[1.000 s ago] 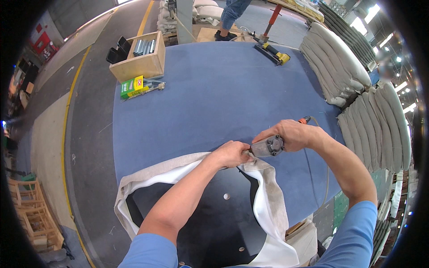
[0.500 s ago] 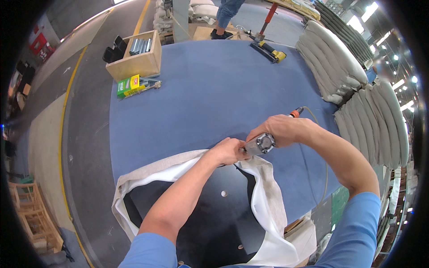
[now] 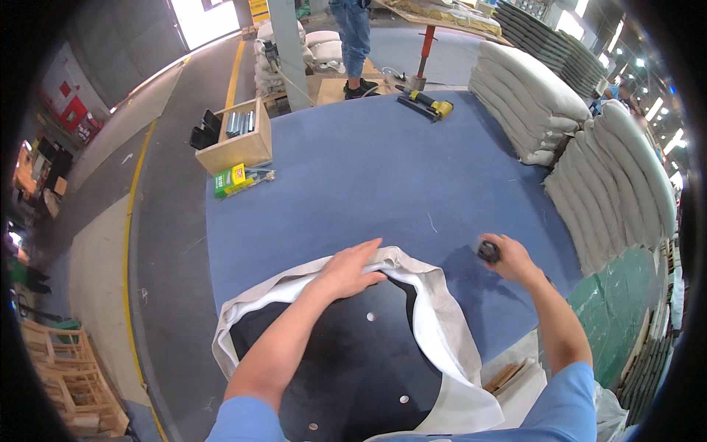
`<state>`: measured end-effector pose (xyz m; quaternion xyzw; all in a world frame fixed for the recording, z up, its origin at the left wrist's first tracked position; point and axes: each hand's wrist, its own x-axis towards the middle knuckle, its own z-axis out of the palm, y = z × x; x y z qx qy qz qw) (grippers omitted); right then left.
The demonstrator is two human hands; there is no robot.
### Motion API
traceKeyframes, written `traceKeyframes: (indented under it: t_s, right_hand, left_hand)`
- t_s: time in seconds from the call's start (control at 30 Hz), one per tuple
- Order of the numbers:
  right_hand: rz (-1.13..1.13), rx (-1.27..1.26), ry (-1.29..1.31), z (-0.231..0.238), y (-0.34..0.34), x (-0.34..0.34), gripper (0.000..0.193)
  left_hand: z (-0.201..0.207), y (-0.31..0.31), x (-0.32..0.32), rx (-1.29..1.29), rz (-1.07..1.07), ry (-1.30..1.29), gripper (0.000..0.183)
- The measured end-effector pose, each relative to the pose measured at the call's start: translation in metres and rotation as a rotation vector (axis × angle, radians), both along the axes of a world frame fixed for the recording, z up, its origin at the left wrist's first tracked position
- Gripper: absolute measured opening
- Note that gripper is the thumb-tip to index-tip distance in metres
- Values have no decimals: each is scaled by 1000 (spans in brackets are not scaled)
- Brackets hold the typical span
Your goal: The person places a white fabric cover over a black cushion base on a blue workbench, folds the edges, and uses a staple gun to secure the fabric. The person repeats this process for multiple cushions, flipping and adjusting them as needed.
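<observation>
Left hand: we see our left hand [image 3: 350, 269] lying flat on the folded edge of the white fabric [image 3: 442, 324], fingers stretched out and held close together, tips pointing toward 2 o'clock
Right hand: our right hand [image 3: 508, 259] sits at 3 o'clock from the left one, well apart from it, fingers curled around a small dark tool [image 3: 487, 251] whose round end shows at the thumb side
White fabric: we find it wrapped around the rim of the black panel [image 3: 353, 361], bunched at the top where the left hand presses, trailing down the right side toward 5 o'clock
Black panel: it lies at 6 o'clock in the view, flat on the blue table [image 3: 353, 177], with a few small pale dots on its face
Blue table: we see it reach from the panel up to 12 o'clock, its surface covered in blue cloth
Wooden box [image 3: 234, 140]: at 10 o'clock on the table's far left corner, holding grey metal pieces
Green and yellow packet [image 3: 232, 180]: just beside the box, on its near side
Yellow power tool [image 3: 427, 103]: at 1 o'clock on the table's far edge
Stacked pale cushions [image 3: 582, 147]: at 2 o'clock, leaning in rows along the table's right side
Other person [image 3: 353, 37]: legs in blue trousers stand at 12 o'clock, beyond the table
</observation>
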<state>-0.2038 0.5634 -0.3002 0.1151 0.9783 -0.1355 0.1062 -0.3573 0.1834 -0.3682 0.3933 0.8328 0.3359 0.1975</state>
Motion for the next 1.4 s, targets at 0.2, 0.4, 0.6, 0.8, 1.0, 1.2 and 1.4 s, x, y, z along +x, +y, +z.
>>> traceKeyframes:
  t_s: [0.2, 0.4, 0.6, 0.8, 1.0, 1.2, 1.4]
  right_hand:
    - [-172, 46, 94, -59, -7, 79, 81]
    - [-43, 94, 176, -43, -38, 60, 69]
    - [400, -348, 412, 2, -214, -67, 49]
    - [497, 40, 38, -36, -311, -144, 40]
    - [155, -41, 633, -47, -227, -104, 47]
    - [-389, -304, 2, -83, -187, 32, 70]
    - [-371, -824, 355, -39, -195, 73, 51]
  left_hand:
    - [25, -137, -2, -200, 275, 57, 59]
    - [27, -203, 8, -392, 432, 49, 49]
    - [17, -199, 2, -456, 588, 71, 30]
    - [35, -203, 14, -360, 574, 87, 32]
    - [24, -302, 54, -113, 871, 95, 54]
    - [-23, -312, 104, 268, 1074, -532, 72]
    - [47, -294, 142, 418, 1102, -171, 61]
